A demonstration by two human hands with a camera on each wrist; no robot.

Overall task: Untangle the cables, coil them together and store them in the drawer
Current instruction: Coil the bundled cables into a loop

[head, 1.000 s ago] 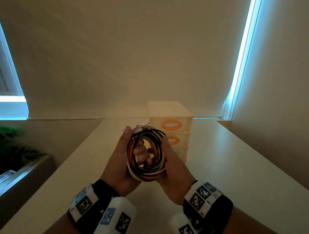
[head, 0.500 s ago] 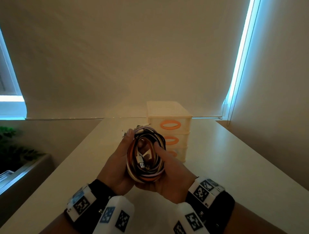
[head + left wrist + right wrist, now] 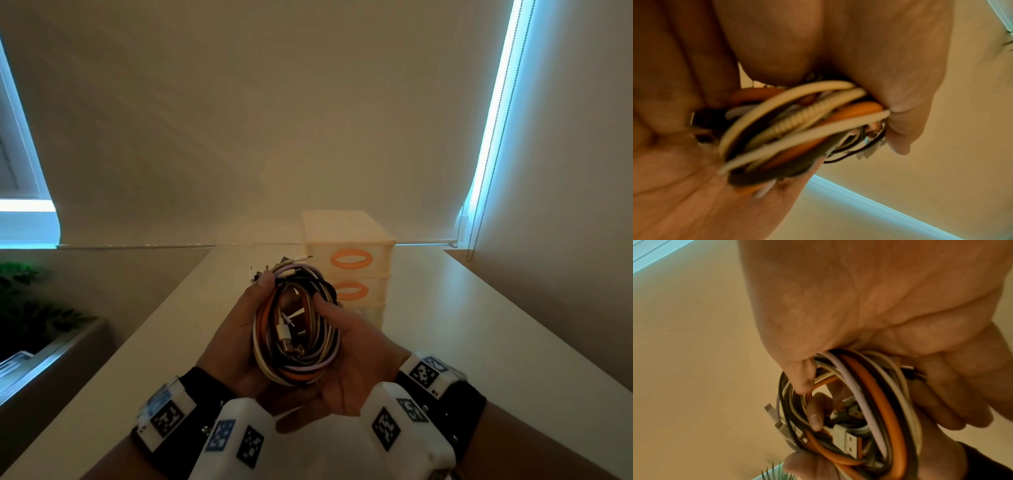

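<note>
Orange, white, black and lilac cables coiled in both hands

Orange, white, black and lilac cables point(image 3: 296, 329) wound into one coil, held upright above the table point(image 3: 479, 342), in front of the cream drawer unit point(image 3: 349, 236) with orange handles. Left hand point(image 3: 236, 339) cupped round the coil's left side, thumb over the top. Right hand point(image 3: 356, 356) curled round the right side, thumb pressed on the rim.

Seen only from the head: drawer unit, all drawers closed, and black-and-white square codes on the wrist bands point(image 3: 424, 371). Seen only from the right wrist: a white plug point(image 3: 846, 441) tucked inside the coil. Blurred from the left wrist: cables point(image 3: 797, 126) pinched between palm and fingers. No readable writing.
</note>
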